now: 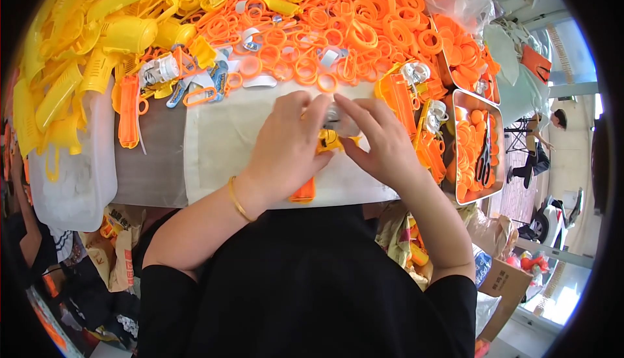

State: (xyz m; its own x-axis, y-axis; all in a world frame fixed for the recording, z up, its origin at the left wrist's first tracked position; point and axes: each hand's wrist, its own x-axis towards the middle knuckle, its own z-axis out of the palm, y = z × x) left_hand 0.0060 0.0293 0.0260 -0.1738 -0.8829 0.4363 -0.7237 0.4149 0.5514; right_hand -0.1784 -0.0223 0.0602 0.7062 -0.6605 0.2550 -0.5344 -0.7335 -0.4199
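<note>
Both hands (276,146) (387,143): fingers (361,116) clamped on blurry clear part (334,119); yellow piece (330,140) below partly hidden

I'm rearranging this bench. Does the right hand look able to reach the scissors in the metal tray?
Probably yes: the scissors lie uncovered on orange caps in the tray. The right hand would need to leave the clear part and cross the orange pieces between.
</note>
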